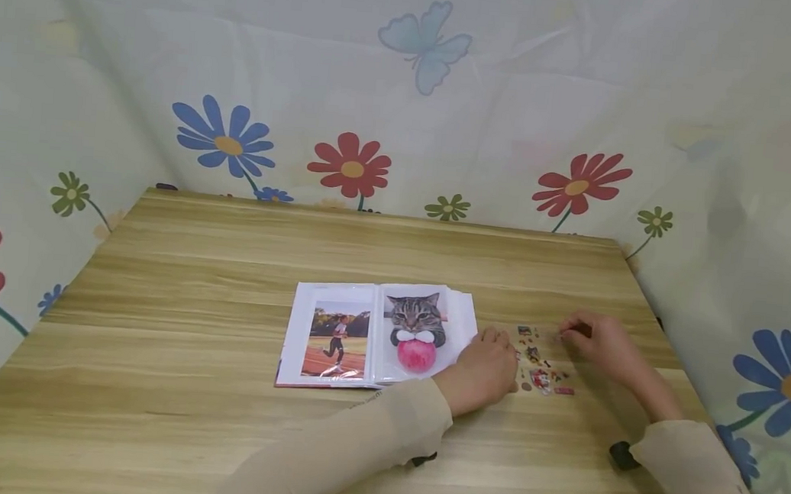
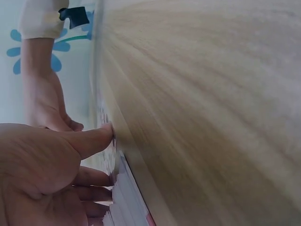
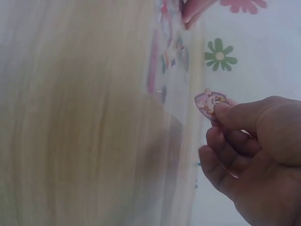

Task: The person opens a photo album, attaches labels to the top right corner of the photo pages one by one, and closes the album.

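Observation:
A small shield-shaped sticker with a cartoon figure is pinched between the thumb and index finger of my right hand, above the right side of the sticker sheet. The clear sticker sheet lies flat on the table and carries several small colourful stickers. My left hand rests on the sheet's left part, its thumb and fingertips pressing down beside the album. An open photo album lies to the left, showing a runner photo and a cat picture with a pink ball. My left forearm crosses in front of its lower right corner.
The wooden table bears the album and the sheet. A white flowered curtain stands behind the table and at both sides. Dark straps show near the cuffs of my sleeves.

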The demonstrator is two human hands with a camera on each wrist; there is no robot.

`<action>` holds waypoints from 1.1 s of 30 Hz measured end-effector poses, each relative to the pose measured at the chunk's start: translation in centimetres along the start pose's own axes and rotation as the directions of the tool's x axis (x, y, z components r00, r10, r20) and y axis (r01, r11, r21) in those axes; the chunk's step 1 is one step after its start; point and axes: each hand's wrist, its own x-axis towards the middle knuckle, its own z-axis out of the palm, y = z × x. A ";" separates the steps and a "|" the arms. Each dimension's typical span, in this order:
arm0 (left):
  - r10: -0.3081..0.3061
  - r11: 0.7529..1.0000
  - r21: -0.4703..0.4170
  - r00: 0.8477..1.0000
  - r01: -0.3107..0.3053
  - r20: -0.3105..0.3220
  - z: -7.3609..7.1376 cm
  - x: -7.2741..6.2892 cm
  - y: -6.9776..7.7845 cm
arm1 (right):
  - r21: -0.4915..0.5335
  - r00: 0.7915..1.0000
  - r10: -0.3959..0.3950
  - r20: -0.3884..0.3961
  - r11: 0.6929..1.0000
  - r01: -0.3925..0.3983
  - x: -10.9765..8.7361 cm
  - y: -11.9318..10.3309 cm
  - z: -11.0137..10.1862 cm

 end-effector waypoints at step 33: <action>0.036 0.989 -0.139 0.993 -0.052 -0.115 0.8 0.1 -1.6 | 0.132 0.988 0.062 0.145 0.988 -0.081 -0.5 -0.9 0.5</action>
